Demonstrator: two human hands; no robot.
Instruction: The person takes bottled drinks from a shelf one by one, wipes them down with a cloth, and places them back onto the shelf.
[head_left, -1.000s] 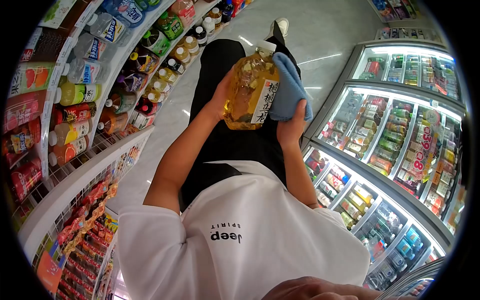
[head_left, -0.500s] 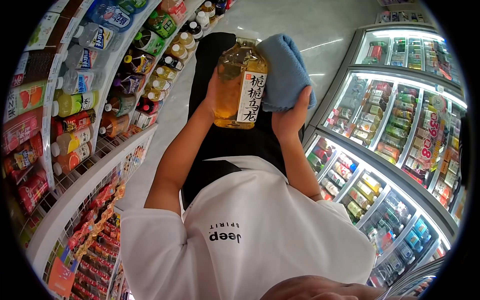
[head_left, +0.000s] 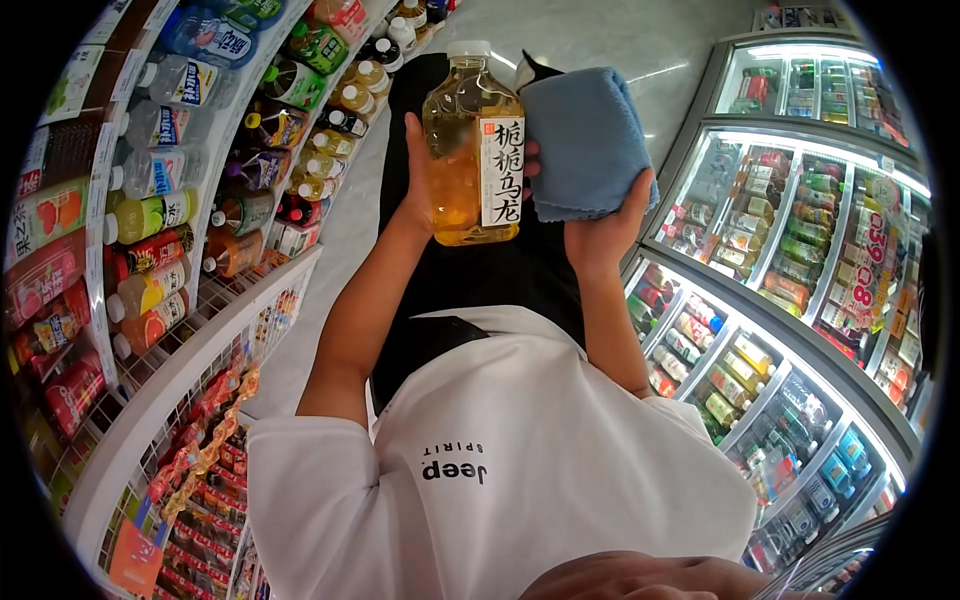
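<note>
One head-worn view looks forward and down, close above the white shirt [head_left: 560, 430].

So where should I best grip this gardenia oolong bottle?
Probably around the middle of the gardenia oolong bottle, from the left, where your left hand wraps it: the body broadens below a narrow neck, and the blue cloth crowds its right side.

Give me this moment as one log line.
Left hand: holding amber-filled bottle | right hand: holding folded blue cloth | bottle: label facing camera | cloth: beside bottle
</note>
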